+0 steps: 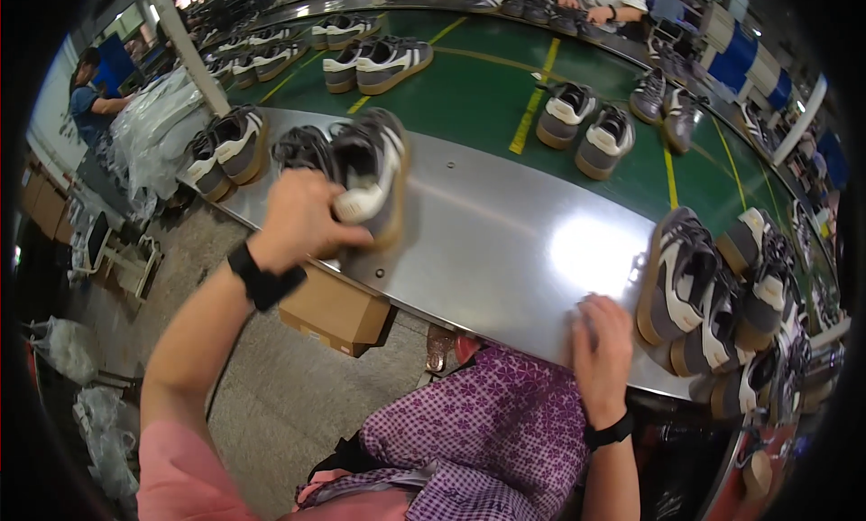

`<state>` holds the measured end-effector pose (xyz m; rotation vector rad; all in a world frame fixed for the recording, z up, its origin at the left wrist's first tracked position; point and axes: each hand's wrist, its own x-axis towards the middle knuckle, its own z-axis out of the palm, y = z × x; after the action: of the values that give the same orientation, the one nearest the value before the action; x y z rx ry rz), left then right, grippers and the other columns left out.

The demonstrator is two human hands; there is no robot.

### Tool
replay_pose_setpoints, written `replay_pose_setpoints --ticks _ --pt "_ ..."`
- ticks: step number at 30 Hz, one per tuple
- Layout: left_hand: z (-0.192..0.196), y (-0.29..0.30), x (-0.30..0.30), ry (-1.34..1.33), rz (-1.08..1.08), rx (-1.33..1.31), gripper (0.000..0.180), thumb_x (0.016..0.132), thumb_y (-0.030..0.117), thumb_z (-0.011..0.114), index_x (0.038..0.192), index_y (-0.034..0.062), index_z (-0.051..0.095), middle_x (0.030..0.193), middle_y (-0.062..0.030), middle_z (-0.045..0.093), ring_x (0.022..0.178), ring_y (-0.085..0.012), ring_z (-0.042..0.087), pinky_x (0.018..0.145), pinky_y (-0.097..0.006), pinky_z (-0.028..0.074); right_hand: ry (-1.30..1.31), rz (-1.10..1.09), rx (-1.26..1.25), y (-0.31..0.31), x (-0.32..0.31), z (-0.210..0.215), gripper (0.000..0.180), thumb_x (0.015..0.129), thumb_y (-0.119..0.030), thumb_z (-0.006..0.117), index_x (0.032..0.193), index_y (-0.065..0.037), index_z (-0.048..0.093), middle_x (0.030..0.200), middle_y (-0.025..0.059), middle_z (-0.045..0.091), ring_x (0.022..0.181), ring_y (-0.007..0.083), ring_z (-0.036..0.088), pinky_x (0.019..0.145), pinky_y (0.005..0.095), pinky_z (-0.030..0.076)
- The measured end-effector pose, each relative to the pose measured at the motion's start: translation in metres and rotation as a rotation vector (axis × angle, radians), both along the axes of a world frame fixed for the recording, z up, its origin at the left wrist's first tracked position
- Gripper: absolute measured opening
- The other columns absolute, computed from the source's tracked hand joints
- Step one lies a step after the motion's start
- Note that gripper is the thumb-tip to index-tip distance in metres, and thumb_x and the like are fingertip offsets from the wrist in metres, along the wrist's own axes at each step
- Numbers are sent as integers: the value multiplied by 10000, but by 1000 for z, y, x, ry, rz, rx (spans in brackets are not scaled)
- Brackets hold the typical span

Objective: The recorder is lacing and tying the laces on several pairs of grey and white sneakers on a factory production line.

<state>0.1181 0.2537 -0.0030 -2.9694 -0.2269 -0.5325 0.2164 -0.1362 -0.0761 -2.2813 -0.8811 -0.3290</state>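
At the left of the steel ledge (469,223), my left hand (302,216) is closed round the heel end of a pair of grey and white sneakers (377,165) with gum soles. The pair looks slightly smeared by motion, and my hand hides part of the left shoe. My right hand (604,354) is at the ledge's front edge, its fingers bent and blurred; whether anything is in them cannot be made out. Close to its right, several similar sneakers (678,273) stand crowded together. Another pair (236,147) sits at the ledge's left end.
Beyond the ledge runs a green conveyor belt (487,97) with yellow lines, carrying more pairs of sneakers (392,63). A cardboard box (334,313) lies below the ledge. A metal post (185,47) rises at left. Co-workers are at the far side and far left.
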Motion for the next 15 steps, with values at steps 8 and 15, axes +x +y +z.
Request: replay_pose_setpoints --ticks 8,15 --pt "0 -188 10 -111 -533 -280 446 525 376 842 844 103 693 752 -77 550 780 -276 568 781 -394 441 -103 177 117 36 -65 33 826 597 -57 760 1350 -29 422 1400 204 432 1304 389 421 1057 530 322" --pt "-11 -189 24 -182 -317 -775 514 760 309 757 1152 25 585 1063 -170 609 968 -316 598 873 -384 459 -123 -136 79 -33 -42 31 599 660 -48 777 1193 -46 503 1162 163 556 1148 349 523 1000 463 379"
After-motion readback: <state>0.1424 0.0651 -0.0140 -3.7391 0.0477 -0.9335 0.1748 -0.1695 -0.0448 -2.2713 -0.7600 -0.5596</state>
